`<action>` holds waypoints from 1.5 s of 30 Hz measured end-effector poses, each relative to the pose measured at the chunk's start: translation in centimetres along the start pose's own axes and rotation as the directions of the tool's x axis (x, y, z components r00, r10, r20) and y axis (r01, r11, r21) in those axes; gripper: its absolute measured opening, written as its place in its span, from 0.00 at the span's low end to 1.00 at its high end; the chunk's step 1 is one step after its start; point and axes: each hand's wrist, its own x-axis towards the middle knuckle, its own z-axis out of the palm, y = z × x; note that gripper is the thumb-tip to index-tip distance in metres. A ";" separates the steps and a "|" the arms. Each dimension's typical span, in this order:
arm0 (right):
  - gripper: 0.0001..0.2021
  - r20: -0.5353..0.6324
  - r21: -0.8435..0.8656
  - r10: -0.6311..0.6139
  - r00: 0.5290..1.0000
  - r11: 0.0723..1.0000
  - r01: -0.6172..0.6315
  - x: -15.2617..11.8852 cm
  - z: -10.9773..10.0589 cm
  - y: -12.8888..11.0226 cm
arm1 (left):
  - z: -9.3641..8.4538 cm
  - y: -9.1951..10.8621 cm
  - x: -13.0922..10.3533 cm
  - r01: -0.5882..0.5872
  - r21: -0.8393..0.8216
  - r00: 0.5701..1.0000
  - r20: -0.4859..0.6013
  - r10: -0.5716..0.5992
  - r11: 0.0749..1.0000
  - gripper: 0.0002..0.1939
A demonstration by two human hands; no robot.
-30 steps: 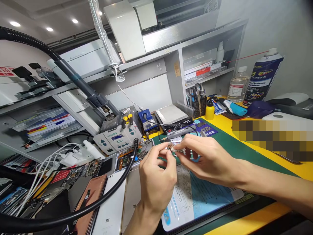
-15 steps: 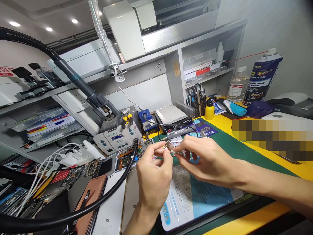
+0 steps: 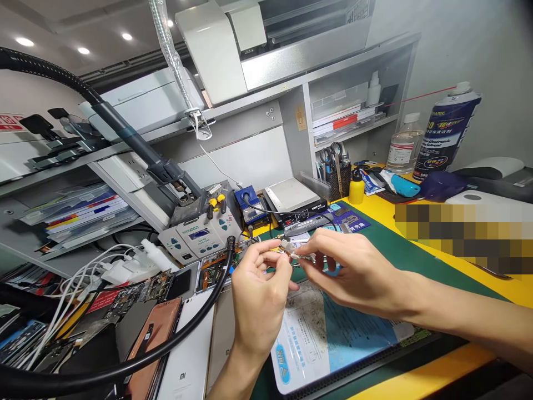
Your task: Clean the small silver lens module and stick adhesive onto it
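A small circuit board (image 3: pixel 287 246) with a silvery metal face is pinched between my two hands, above the blue and white mat. My left hand (image 3: pixel 263 294) grips its left side between thumb and index finger, with the other fingers curled behind. My right hand (image 3: pixel 357 273) is closed on the right side, thumb and fingertips pressed together. Much of the board is covered by fingers, so its outline and finer parts cannot be made out. Beneath the hands lies the printed blue and white mat (image 3: pixel 333 344), on a green work mat (image 3: pixel 389 255).
Left of the hands are white and gold phones (image 3: pixel 185 344), a thick black hose (image 3: pixel 179 336) and a tray of boards (image 3: pixel 210 272). Behind stand a grey soldering station (image 3: pixel 200 236) and a flat heating unit (image 3: pixel 295 200). A yellow bottle (image 3: pixel 356 188) and spray can (image 3: pixel 447 133) stand right.
The circuit board has tilted a little, and its metal face looks lighter now. My left fingers have shifted slightly around it, while my right hand stays nearly in place.
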 end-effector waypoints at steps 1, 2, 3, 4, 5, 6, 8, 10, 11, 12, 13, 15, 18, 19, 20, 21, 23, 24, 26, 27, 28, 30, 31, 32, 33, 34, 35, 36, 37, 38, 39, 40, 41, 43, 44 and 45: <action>0.05 -0.012 -0.001 0.011 1.000 1.000 -0.011 0.0 0.0 0.0 | 0.0 0.0 0.0 0.001 -0.005 1.000 -0.002 -0.001 1.000 0.15; 0.05 -0.023 -0.002 0.023 0.999 1.000 -0.023 0.0 0.0 -0.1 | 0.0 0.0 -0.1 0.002 -0.008 1.000 -0.006 -0.002 1.000 0.15; 0.05 -0.032 -0.001 0.034 0.999 0.999 -0.034 0.0 0.0 -0.1 | -0.1 0.0 -0.1 0.005 -0.010 1.000 -0.008 -0.005 1.000 0.15; 0.04 -0.037 0.002 0.043 0.998 0.999 -0.042 0.0 0.0 -0.1 | -0.1 0.0 -0.1 0.006 -0.013 1.000 -0.008 -0.006 1.000 0.15; 0.04 -0.030 0.007 0.046 0.998 0.999 -0.046 0.0 0.0 -0.1 | -0.1 0.0 -0.1 0.006 -0.017 1.000 -0.008 -0.007 1.000 0.15; 0.04 -0.021 0.014 0.042 0.999 0.999 -0.042 0.0 0.0 -0.1 | -0.1 0.0 -0.1 0.005 -0.023 1.000 -0.007 -0.005 1.000 0.15; 0.04 -0.008 0.021 0.028 1.000 0.999 -0.028 0.0 -0.1 -0.1 | -0.1 0.0 -0.1 -0.003 -0.039 1.000 -0.005 0.003 0.999 0.15; 0.04 -0.018 0.021 0.031 0.999 0.999 -0.030 0.1 -0.1 -0.2 | -0.1 0.0 0.0 -0.011 -0.054 1.000 -0.009 0.010 0.999 0.15; 0.04 -0.030 0.019 0.041 0.999 0.999 -0.040 0.1 -0.1 -0.2 | 0.0 0.0 0.0 -0.011 -0.058 1.000 -0.010 0.011 0.998 0.16; 0.04 -0.040 0.017 0.051 0.998 0.999 -0.051 0.1 -0.1 -0.2 | 0.0 0.0 0.0 -0.011 -0.062 1.000 -0.012 0.010 0.998 0.16; 0.05 -0.041 0.017 0.059 0.997 0.998 -0.058 0.1 -0.1 -0.2 | 0.0 0.0 0.0 -0.009 -0.064 1.000 -0.013 0.008 0.998 0.16; 0.04 -0.026 0.022 0.046 0.999 0.999 -0.045 0.1 -0.1 -0.1 | -0.1 0.0 0.0 -0.004 -0.066 1.000 -0.015 0.003 0.998 0.17; 0.04 -0.011 0.026 0.016 1.000 1.000 -0.016 0.0 0.0 -0.1 | -0.1 0.0 0.0 0.007 -0.067 1.000 -0.010 -0.008 0.998 0.18; 0.04 -0.017 0.022 0.023 1.000 0.999 -0.023 0.0 0.0 -0.1 | -0.1 -0.1 0.0 0.011 -0.068 1.000 -0.005 -0.012 0.998 0.18; 0.04 -0.028 0.016 0.038 0.999 0.999 -0.037 -0.1 0.0 0.0 | -0.1 -0.1 0.0 0.012 -0.070 1.000 -0.004 -0.012 0.997 0.19; 0.04 -0.040 0.010 0.054 0.998 0.998 -0.054 -0.1 -0.1 -0.1 | -0.1 -0.1 0.0 0.013 -0.070 1.000 -0.005 -0.013 0.997 0.19; 0.04 -0.049 0.008 0.069 0.996 0.998 -0.068 0.0 -0.1 -0.1 | 0.0 0.0 0.0 0.014 -0.069 1.000 -0.009 -0.015 0.998 0.18; 0.04 -0.044 0.013 0.061 0.997 0.998 -0.061 0.0 -0.1 -0.1 | 0.0 0.0 0.0 0.015 -0.068 1.000 -0.012 -0.016 0.998 0.18; 0.04 -0.021 0.025 0.036 0.999 0.999 -0.035 0.0 -0.1 -0.1 | 0.0 0.0 0.0 0.012 -0.071 1.000 -0.013 -0.013 0.997 0.17; 0.04 -0.015 0.027 0.026 1.000 0.999 -0.026 0.0 0.0 -0.1 | 0.1 0.0 0.0 0.009 -0.073 1.000 -0.011 -0.009 0.997 0.17; 0.04 -0.016 0.027 0.025 1.000 0.999 -0.024 0.0 0.0 -0.1 | 0.1 0.0 -0.1 0.004 -0.074 1.000 -0.011 -0.004 0.997 0.17; 0.04 -0.036 0.018 0.042 0.998 0.999 -0.041 0.0 0.0 -0.1 | 0.0 0.0 -0.1 -0.005 -0.074 1.000 -0.013 0.004 0.997 0.17; 0.04 -0.044 0.016 0.056 0.997 0.998 -0.055 0.0 0.0 -0.1 | 0.0 0.0 -0.1 -0.008 -0.073 1.000 -0.016 0.007 0.997 0.17; 0.04 -0.051 0.017 0.065 0.997 0.998 -0.064 0.0 0.0 -0.1 | 0.0 0.0 -0.1 -0.009 -0.071 1.000 -0.018 0.008 0.997 0.17; 0.04 -0.051 0.019 0.068 0.996 0.998 -0.067 0.0 0.0 -0.1 | 0.0 0.0 -0.1 -0.009 -0.068 1.000 -0.019 0.008 0.998 0.17; 0.04 -0.042 0.022 0.063 0.997 0.998 -0.062 0.0 0.0 -0.1 | 0.0 0.1 -0.1 -0.010 -0.067 1.000 -0.020 0.009 0.998 0.17; 0.04 -0.034 0.026 0.053 0.998 0.998 -0.052 0.0 -0.1 -0.1 | 0.0 0.1 -0.1 -0.011 -0.065 1.000 -0.020 0.010 0.998 0.17; 0.04 -0.024 0.027 0.043 0.999 0.999 -0.043 0.0 -0.1 -0.1 | 0.0 0.1 -0.1 -0.013 -0.063 1.000 -0.019 0.012 0.998 0.17; 0.04 -0.018 0.027 0.038 0.999 0.999 -0.038 0.0 -0.1 -0.1 | 0.0 0.0 -0.1 -0.017 -0.062 1.000 -0.019 0.016 0.998 0.16; 0.04 -0.019 0.024 0.041 0.999 0.999 -0.041 0.0 -0.1 -0.1 | 0.1 0.0 -0.1 -0.022 -0.061 1.000 -0.020 0.021 0.998 0.16; 0.04 -0.024 0.019 0.049 0.998 0.999 -0.049 0.0 -0.2 -0.1 | 0.1 0.0 -0.1 -0.025 -0.058 0.999 -0.022 0.024 0.998 0.16; 0.04 -0.034 0.016 0.060 0.998 0.998 -0.060 0.1 -0.2 -0.1 | 0.1 0.0 -0.1 -0.027 -0.054 0.999 -0.027 0.026 0.998 0.16; 0.04 -0.043 0.015 0.069 0.997 0.998 -0.068 0.1 -0.2 -0.1 | 0.1 0.0 -0.1 -0.029 -0.050 0.999 -0.030 0.027 0.998 0.16; 0.04 -0.039 0.019 0.070 0.997 0.997 -0.069 0.1 -0.1 -0.1 | 0.0 -0.1 -0.1 -0.033 -0.046 0.999 -0.033 0.032 0.998 0.16; 0.04 -0.031 0.023 0.062 0.998 0.998 -0.062 0.1 -0.1 -0.1 | 0.0 -0.1 -0.1 -0.037 -0.044 0.999 -0.032 0.036 0.998 0.16; 0.04 -0.021 0.027 0.054 0.998 0.998 -0.053 0.0 -0.1 -0.2 | 0.0 -0.2 -0.1 -0.042 -0.042 0.999 -0.030 0.040 0.998 0.16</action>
